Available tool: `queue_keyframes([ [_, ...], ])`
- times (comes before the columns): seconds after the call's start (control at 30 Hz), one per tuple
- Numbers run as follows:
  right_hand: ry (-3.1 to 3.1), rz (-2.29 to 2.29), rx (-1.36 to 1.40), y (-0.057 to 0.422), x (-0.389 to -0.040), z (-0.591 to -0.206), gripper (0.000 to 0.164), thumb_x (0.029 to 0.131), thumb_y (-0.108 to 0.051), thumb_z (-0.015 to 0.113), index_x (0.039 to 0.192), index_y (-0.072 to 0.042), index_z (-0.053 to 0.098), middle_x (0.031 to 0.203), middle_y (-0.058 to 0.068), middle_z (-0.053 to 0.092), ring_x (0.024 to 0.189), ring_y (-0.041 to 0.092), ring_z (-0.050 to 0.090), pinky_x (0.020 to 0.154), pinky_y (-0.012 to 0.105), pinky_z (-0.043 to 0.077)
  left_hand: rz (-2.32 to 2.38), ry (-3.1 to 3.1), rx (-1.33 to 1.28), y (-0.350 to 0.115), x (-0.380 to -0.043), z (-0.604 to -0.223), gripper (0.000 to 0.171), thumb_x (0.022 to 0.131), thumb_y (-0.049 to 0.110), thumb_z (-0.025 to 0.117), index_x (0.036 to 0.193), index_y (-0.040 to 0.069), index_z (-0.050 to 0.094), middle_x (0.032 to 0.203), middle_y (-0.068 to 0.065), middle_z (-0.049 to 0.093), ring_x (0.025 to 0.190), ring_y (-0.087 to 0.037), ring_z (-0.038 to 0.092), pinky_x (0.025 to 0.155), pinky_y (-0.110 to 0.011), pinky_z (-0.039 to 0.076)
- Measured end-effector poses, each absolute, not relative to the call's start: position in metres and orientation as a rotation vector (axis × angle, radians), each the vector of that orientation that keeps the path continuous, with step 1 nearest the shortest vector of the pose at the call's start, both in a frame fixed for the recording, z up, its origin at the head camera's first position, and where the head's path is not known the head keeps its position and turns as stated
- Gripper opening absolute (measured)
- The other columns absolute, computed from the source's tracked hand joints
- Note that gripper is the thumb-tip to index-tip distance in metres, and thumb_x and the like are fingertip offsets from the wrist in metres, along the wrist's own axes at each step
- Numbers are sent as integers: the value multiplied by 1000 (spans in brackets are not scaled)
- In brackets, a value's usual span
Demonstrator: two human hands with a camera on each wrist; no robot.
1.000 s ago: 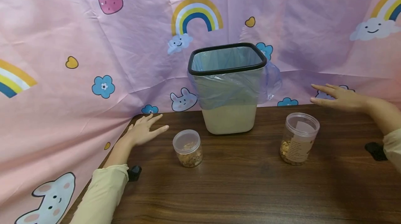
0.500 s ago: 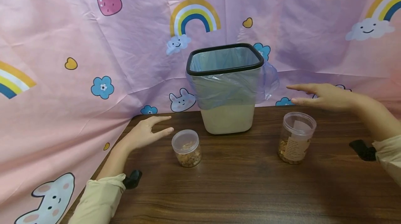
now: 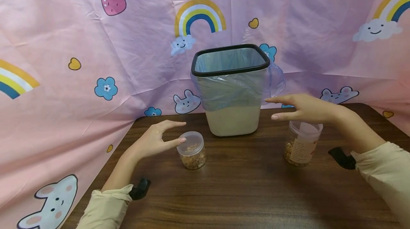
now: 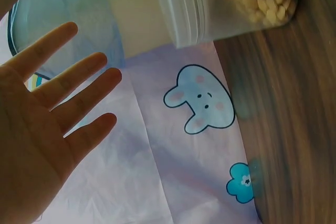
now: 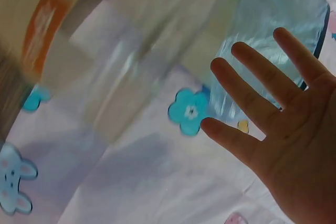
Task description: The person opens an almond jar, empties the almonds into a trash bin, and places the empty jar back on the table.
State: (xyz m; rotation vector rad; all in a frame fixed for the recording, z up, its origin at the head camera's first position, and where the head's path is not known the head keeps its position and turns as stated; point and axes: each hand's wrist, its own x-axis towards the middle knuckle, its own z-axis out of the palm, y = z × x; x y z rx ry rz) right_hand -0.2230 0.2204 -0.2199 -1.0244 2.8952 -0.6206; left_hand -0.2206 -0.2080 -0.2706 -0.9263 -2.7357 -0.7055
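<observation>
A short clear jar (image 3: 193, 159) with a translucent lid stands on the table, nuts or seeds inside. My left hand (image 3: 153, 141) hovers at its left, fingers spread, the thumb tip overlapping the lid in the head view. In the left wrist view the same jar (image 4: 247, 3) shows at the top, apart from the spread fingers. A taller clear jar (image 3: 301, 147) with a paper label holds similar pieces at its bottom. Above and behind its rim is my right hand (image 3: 304, 108), fingers extended and holding nothing. That jar (image 5: 142, 51) is blurred in the right wrist view.
Behind and between the jars stands a cream bin (image 3: 234, 120) with a black rim and a bluish plastic liner (image 3: 224, 93) folded over it. A pink patterned cloth (image 3: 137, 43) hangs behind and left of the dark wooden table (image 3: 243, 190).
My right hand has moved left and slightly down, from beyond the tall jar to over its rim. My left hand has come right, close to the short jar. Both jars and the bin stay put.
</observation>
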Motion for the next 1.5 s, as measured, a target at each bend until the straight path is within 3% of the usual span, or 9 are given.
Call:
queue_keyframes([
  [0.3, 2760, -725, -1101, 180, -235, -244, 62, 88, -45, 56, 140, -16, 39, 140, 7, 39, 128, 27, 35, 97, 51, 33, -726, -2695, -1029, -201, -228, -284, 48, 79, 37, 70, 122, 19, 59, 120, -1, 56, 114, -17, 49, 94, -40, 38],
  [0.37, 2731, -738, -1102, 172, -237, -250, 62, 87, -46, 57, 140, -19, 39, 136, 5, 44, 114, 23, 49, 91, 46, 40, -724, -2697, -1035, -200, -230, -287, 47, 79, 38, 70, 121, 19, 60, 119, -1, 57, 113, -17, 49, 93, -40, 39],
  [0.43, 2704, -748, -1110, 163, -239, -255, 63, 87, -47, 58, 140, -20, 39, 133, 4, 47, 90, 19, 58, 81, 42, 45, -719, -2701, -1044, -199, -232, -290, 47, 79, 37, 70, 121, 18, 60, 118, -1, 57, 112, -18, 50, 92, -41, 40],
  [0.5, 2685, -753, -1119, 155, -241, -261, 62, 87, -48, 57, 140, -20, 40, 133, 4, 47, 87, 18, 58, 79, 41, 45, -718, -2713, -1050, -198, -233, -291, 48, 79, 37, 70, 121, 16, 60, 118, -2, 57, 111, -19, 50, 90, -42, 41],
  [0.53, 2674, -757, -1116, 152, -242, -264, 62, 86, -48, 57, 140, -21, 40, 133, 4, 47, 87, 18, 58, 80, 41, 45, -715, -2719, -1054, -198, -234, -292, 48, 80, 37, 70, 122, 15, 60, 118, -3, 57, 111, -19, 51, 90, -42, 41],
  [0.6, 2654, -764, -1145, 145, -245, -271, 62, 87, -47, 57, 139, -18, 40, 137, 6, 43, 103, 21, 56, 88, 44, 42, -709, -2743, -1059, -198, -235, -293, 49, 80, 37, 69, 122, 14, 59, 119, -4, 56, 111, -21, 50, 89, -43, 41],
  [0.67, 2637, -765, -1163, 139, -247, -277, 62, 87, -47, 57, 139, -17, 41, 138, 7, 42, 123, 23, 42, 96, 47, 36, -697, -2770, -1057, -198, -236, -293, 51, 80, 38, 69, 123, 13, 59, 121, -5, 55, 114, -22, 48, 91, -44, 40],
  [1.13, 2518, -818, -1195, 94, -266, -322, 60, 88, -45, 57, 137, -14, 43, 133, 8, 48, 123, 25, 42, 99, 43, 34, -684, -2968, -966, -200, -238, -300, 62, 76, 43, 71, 129, 17, 54, 138, -18, 38, 127, -35, 34, 94, -53, 34],
  [1.5, 2423, -898, -1181, 64, -277, -349, 60, 90, -39, 57, 138, -7, 41, 128, 18, 51, 118, 31, 48, 96, 46, 36, -677, -2993, -992, -200, -241, -304, 63, 76, 40, 72, 130, 14, 53, 135, -19, 40, 124, -35, 38, 92, -51, 38],
])
